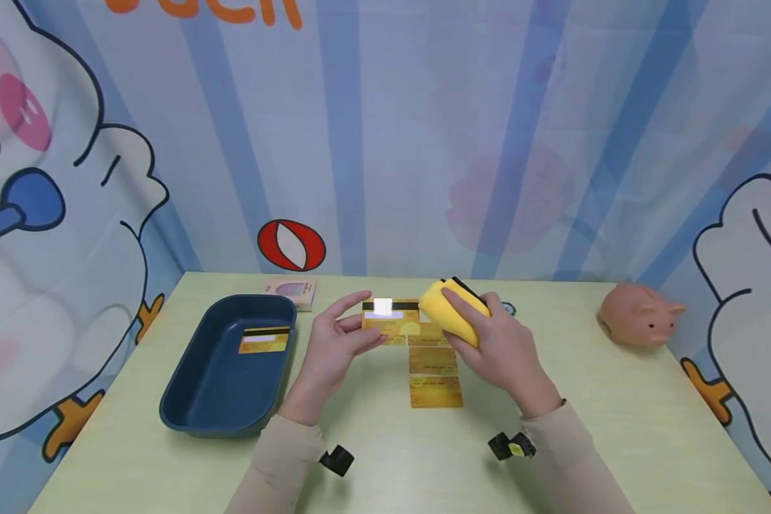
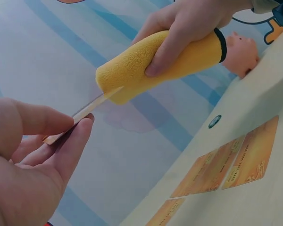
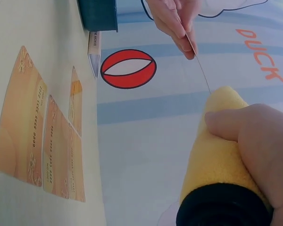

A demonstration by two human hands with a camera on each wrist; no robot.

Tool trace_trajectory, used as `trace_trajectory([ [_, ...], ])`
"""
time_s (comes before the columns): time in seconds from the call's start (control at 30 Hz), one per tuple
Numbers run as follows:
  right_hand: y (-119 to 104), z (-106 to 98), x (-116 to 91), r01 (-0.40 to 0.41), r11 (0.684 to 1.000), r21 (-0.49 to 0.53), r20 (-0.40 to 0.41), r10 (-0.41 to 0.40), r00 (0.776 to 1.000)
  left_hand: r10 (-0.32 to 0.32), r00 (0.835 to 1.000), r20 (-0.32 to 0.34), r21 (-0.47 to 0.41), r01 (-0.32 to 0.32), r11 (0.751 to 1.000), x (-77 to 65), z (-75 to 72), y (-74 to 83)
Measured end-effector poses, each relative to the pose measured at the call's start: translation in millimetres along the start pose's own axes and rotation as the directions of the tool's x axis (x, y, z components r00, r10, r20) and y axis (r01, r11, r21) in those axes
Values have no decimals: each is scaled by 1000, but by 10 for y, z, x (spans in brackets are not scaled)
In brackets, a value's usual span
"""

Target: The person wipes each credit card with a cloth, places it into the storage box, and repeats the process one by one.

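Observation:
Between thumb and fingers my left hand (image 1: 330,343) pinches a gold bank card (image 1: 392,325) by its left end, its dark stripe facing me. My right hand (image 1: 504,350) grips a folded yellow cloth (image 1: 452,310) with black edging. The cloth covers the card's right end; the left wrist view shows the card's edge reaching the cloth (image 2: 127,70). Both are held above the table. Beneath them lie several gold cards (image 1: 435,392) in a column, close together, with numbers facing up; the back ones are partly hidden by the held card and cloth.
A blue tray (image 1: 212,385) stands left of my left hand with one gold card (image 1: 263,346) inside. Behind the tray is a small pale box (image 1: 302,291). A pink piggy bank (image 1: 639,314) sits at the back right. A printed curtain (image 1: 405,143) hangs behind the table.

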State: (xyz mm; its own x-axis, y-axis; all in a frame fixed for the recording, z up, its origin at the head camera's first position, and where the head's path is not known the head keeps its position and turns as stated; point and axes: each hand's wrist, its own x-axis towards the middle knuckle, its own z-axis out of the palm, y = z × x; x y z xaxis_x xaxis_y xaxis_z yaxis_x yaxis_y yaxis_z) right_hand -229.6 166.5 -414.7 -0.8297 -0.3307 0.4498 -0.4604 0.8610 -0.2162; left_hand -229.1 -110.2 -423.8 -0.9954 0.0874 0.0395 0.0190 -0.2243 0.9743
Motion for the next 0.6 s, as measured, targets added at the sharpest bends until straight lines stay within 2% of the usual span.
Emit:
trace_trajectory([
  [0.43, 23, -19, 9, -18, 1000, 3, 8, 18, 1000, 8, 998, -55, 54, -5, 999, -50, -43, 139],
  [0.6, 28, -40, 3, -14, 1000, 16, -13, 14, 1000, 4, 998, -60, 163, 6, 987, -66, -107, 336],
])
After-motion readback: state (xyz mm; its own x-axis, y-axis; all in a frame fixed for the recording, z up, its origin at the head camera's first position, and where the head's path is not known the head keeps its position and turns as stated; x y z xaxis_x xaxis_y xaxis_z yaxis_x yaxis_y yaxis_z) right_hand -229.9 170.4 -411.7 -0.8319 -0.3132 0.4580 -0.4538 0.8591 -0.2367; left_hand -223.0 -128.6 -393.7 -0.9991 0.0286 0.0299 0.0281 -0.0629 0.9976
